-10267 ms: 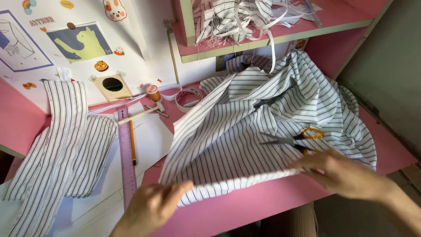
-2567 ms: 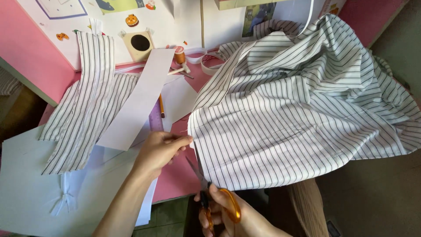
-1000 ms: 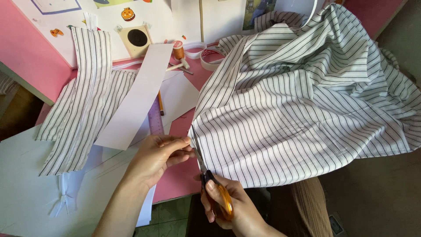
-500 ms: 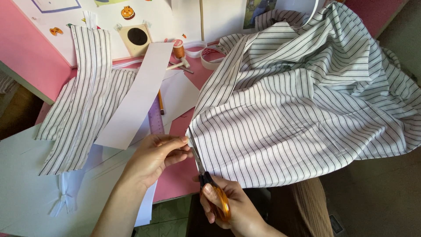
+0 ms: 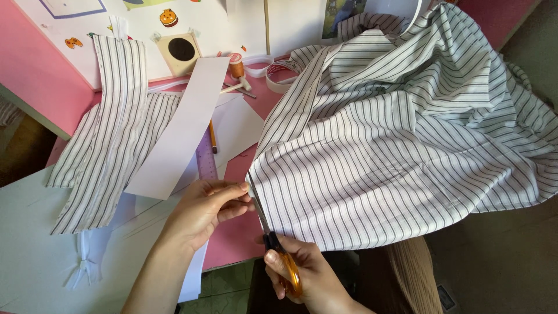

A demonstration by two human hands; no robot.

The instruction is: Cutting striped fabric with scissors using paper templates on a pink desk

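Pink table (image 5: 238, 244), smooth, spread with white paper sheets; floor dark to the right. Striped cloth (image 5: 407, 145), thin, black lines on white, heaped and creased across the right half, near edge hanging off the table. Narrower striped piece (image 5: 110, 151) lies flat on the left, a long white paper strip (image 5: 183, 125) beside it. Scissors (image 5: 273, 238), orange handles near, blades pointing far along the cloth's left edge. My right hand (image 5: 308, 279) grips the handles. My left hand (image 5: 203, 209) pinches the cloth edge at the blade tips.
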